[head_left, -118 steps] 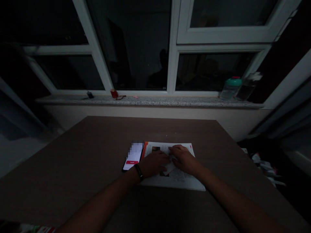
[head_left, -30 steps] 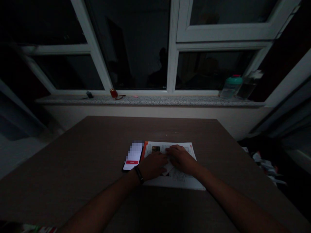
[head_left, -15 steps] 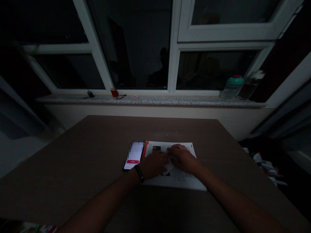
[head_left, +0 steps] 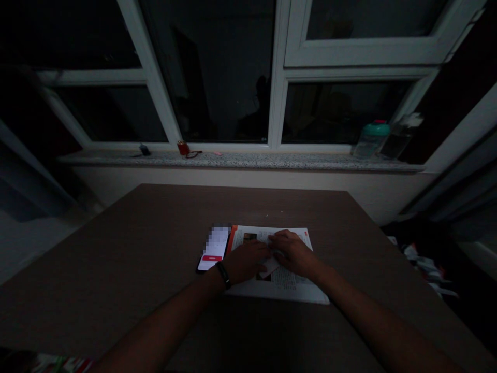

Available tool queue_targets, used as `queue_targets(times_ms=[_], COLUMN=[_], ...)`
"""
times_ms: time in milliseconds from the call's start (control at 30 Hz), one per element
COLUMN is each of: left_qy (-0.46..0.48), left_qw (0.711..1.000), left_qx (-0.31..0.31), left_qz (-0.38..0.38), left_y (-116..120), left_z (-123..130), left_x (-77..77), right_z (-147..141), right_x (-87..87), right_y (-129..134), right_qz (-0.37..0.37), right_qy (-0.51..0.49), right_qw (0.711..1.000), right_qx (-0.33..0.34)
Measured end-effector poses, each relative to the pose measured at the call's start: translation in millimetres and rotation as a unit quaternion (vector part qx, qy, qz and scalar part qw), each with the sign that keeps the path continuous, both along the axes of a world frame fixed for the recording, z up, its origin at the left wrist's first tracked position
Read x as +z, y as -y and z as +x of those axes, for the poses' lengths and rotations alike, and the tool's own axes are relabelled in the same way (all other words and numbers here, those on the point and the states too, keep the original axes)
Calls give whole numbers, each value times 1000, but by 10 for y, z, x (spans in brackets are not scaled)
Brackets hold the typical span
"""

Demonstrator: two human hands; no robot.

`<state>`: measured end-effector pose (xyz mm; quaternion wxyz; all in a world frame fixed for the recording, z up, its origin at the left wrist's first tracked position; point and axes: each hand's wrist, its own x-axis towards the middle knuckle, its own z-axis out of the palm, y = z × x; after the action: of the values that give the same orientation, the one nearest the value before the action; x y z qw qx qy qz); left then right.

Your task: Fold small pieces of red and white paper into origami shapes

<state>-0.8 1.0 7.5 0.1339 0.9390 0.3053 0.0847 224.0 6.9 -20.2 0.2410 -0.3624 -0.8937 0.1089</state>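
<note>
Right hand (head_left: 294,253) touches paper (head_left: 271,267) — small, pale, straight-edged.

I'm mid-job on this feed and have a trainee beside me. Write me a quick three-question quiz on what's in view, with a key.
1. Multiple choice: what stands at the right end of the windowsill?
A) a lamp
B) two bottles
C) a potted plant

2. True or false: a small pale piece shows between the left hand and the right hand, over the printed page.

3. Fill the gap: in the picture, the lit phone lies to the ____ of the printed page.

Key: 1. B; 2. True; 3. left
</note>
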Motion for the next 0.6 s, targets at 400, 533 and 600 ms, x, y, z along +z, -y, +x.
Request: queue_targets(times_ms=[400,533,600], left_qy=[-24,-29,-28], left_qw=[1000,999,999], left_qx=[1,-2,-10], left_qz=[10,14,19], left_y=[-7,-9,-14], left_z=[13,10,8], left_x=[4,1,-13], right_z=[9,16,16], right_x=[3,-17,-5], right_y=[6,-11,-5], right_qz=[6,1,-7], right_qy=[15,26,25], right_qw=[1000,1000,1000], right_qx=[-8,-10,-12])
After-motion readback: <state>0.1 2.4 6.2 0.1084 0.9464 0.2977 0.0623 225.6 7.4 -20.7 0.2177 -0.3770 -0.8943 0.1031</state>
